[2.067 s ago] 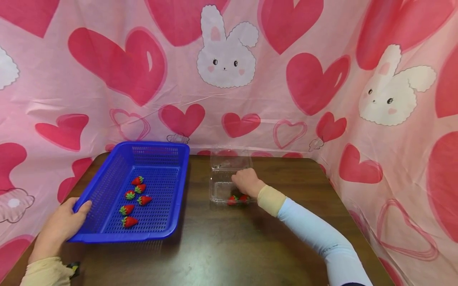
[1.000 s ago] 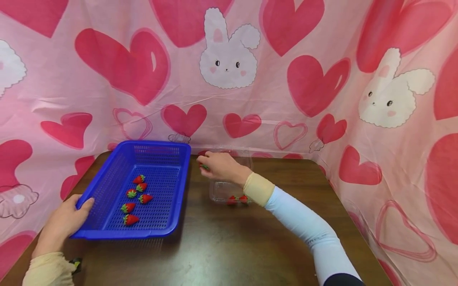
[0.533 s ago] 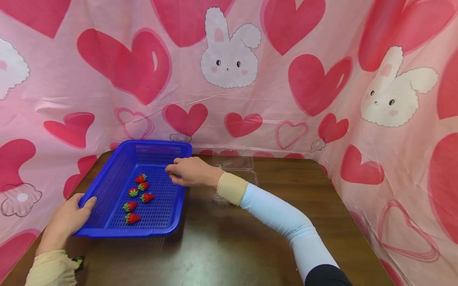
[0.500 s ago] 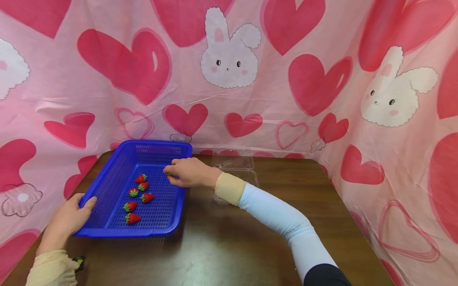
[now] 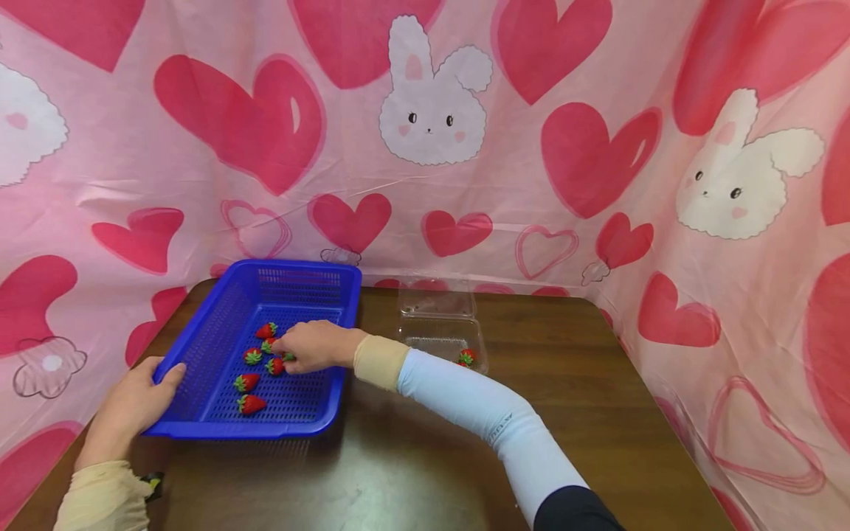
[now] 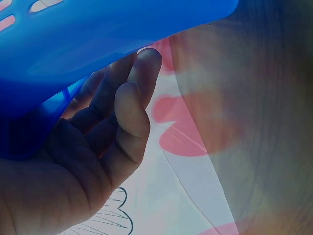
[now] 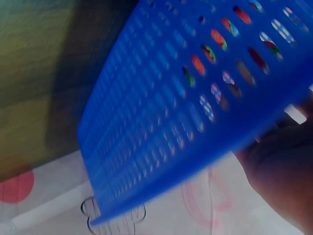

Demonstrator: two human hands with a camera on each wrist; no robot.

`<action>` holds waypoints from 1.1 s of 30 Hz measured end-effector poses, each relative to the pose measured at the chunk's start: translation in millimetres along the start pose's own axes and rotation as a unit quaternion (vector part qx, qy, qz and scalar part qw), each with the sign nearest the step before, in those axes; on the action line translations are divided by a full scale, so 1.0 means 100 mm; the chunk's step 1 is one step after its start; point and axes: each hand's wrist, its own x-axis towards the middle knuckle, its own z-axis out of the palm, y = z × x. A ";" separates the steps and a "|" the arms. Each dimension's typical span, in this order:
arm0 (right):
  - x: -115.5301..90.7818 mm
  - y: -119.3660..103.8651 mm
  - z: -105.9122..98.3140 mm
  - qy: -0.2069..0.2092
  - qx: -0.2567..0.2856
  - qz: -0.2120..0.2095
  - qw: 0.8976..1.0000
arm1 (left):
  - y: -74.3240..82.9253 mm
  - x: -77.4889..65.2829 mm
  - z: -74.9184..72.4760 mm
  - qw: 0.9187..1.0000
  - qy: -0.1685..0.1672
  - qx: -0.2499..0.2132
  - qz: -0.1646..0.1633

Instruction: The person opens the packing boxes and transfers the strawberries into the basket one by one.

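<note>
In the head view a blue slotted plastic basket [image 5: 350, 317] sits at the left of the table, with several red strawberries [image 5: 251, 404] scattered on its floor. My left hand [image 5: 133, 398] grips the basket's left rim, thumb on top; the left wrist view shows its fingers [image 6: 132, 112] curled below the edge. Reaching over the right wall, my right hand [image 5: 319, 345] is low inside the basket and pinches a strawberry [image 5: 288, 357], of which mostly green leaves show. Only part of the right hand [image 7: 283, 161] appears behind the basket wall in the right wrist view.
Right of the basket stands a clear plastic clamshell box [image 5: 405, 346], lid raised at the back, with strawberries [image 5: 467, 357] in its right corner, partly hidden by my right sleeve. A pink heart-and-rabbit cloth [image 5: 505, 169] hangs behind the brown wooden table [image 5: 412, 472].
My right hand has moved left from the clear box, carrying a strawberry over the basket's right wall and down among the others. The left hand keeps its grip on the rim.
</note>
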 end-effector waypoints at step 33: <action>0.35 -0.27 0.30 -0.046 -0.062 0.072 0.994 | 0.01 0.00 -0.03 1.000 -0.015 -0.020 -0.010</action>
